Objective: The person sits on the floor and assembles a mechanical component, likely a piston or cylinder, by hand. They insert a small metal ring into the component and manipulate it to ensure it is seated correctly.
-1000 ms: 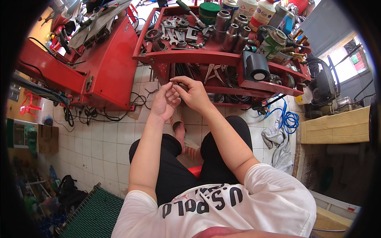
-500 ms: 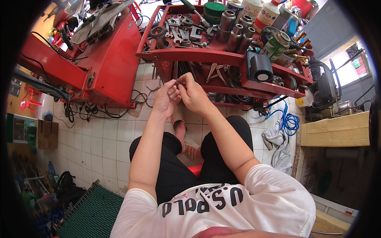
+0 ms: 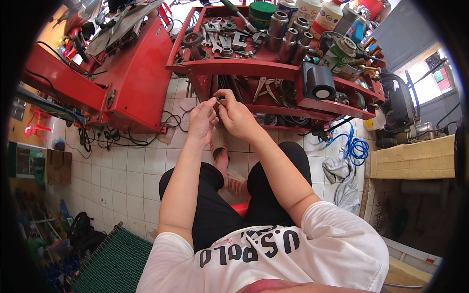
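My left hand (image 3: 202, 122) and my right hand (image 3: 236, 118) meet in front of the tool cart, above my knees. Thumb and fingertips are pinched on both hands, close together. Between them shows a small dark, thin piece (image 3: 220, 102); its kind is too small to make out. The left hand's other fingers curl loosely toward the palm. On my right hand the index finger arches over the piece, and the remaining fingers are partly hidden. The red tool cart (image 3: 239, 67) stands just beyond, with open-end wrenches (image 3: 215, 43) and large sockets (image 3: 278, 25) on its top tray.
Pliers (image 3: 264, 89) lie on the cart's lower shelf, and a black cylindrical holder (image 3: 317, 80) hangs on its front. A red machine (image 3: 137, 78) stands at left, cables by its base. To the right are a blue hose (image 3: 356, 151) and grey cloth (image 3: 342, 171) on the tiled floor.
My right index finger has lifted and straightened a little, and the fingertips have shifted slightly around the small piece. Both forearms stay nearly in place.
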Motion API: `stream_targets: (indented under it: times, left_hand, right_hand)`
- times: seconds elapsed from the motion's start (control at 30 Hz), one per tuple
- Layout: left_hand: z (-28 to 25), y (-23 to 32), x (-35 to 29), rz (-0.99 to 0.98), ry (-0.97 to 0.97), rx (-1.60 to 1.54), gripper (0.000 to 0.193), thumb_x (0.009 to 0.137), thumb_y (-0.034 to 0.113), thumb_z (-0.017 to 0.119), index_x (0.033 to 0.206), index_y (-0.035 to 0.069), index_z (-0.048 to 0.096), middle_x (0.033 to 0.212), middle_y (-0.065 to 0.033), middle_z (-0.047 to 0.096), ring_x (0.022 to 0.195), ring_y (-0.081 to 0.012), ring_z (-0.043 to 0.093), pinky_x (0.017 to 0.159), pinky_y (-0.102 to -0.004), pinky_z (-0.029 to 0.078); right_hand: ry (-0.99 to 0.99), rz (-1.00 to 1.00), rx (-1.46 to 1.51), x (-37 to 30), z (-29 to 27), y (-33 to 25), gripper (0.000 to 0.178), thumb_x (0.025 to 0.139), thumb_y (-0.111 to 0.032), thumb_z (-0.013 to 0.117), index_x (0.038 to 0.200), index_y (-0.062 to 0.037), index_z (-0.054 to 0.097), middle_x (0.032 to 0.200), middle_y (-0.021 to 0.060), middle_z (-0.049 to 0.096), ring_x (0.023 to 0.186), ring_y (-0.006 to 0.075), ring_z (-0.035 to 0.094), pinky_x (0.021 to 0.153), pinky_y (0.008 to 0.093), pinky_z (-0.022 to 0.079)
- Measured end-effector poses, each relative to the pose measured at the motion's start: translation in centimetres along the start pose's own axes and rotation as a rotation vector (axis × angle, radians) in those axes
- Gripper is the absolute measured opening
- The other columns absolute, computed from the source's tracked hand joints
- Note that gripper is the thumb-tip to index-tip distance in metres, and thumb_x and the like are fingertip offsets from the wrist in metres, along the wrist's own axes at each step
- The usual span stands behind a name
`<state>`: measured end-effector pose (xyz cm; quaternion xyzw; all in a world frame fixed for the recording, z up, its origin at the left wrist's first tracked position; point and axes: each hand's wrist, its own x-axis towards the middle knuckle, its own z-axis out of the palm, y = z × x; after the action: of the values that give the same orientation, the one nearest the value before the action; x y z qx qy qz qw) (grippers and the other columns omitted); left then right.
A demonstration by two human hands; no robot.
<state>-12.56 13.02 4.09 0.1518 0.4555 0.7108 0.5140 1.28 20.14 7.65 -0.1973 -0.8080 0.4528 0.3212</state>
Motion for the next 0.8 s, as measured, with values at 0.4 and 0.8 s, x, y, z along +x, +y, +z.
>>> stream_targets:
  times: [0.4, 0.8]
  left_hand:
    - [-0.26, -0.36, 0.12, 0.072, 0.01, 0.002, 0.014, 0.094, 0.022, 0.074, 0.096, 0.009, 0.068, 0.065, 0.0117, 0.041, 0.056, -0.0017, 0.036, 0.054, -0.0225, 0.032]
    - [-0.36, -0.5, 0.08, 0.085, -0.033, -0.003, 0.019, 0.095, 0.021, 0.072, 0.106, 0.006, 0.069, 0.068, 0.0112, 0.044, 0.058, -0.0011, 0.038, 0.056, -0.0205, 0.034]
  right_hand:
    - [0.014, 0.03, 0.006, -0.16, 0.57, 0.2, 0.031, 0.102, -0.008, 0.049, 0.132, -0.0007, 0.04, 0.108, 0.0293, 0.07, 0.102, 0.0458, 0.069, 0.087, 0.0472, 0.052]
    - [0.04, 0.018, 0.13, -0.13, 0.64, 0.47, 0.032, 0.101, -0.007, 0.049, 0.131, 0.0006, 0.04, 0.1, 0.0278, 0.07, 0.096, 0.0454, 0.07, 0.084, 0.0476, 0.054]
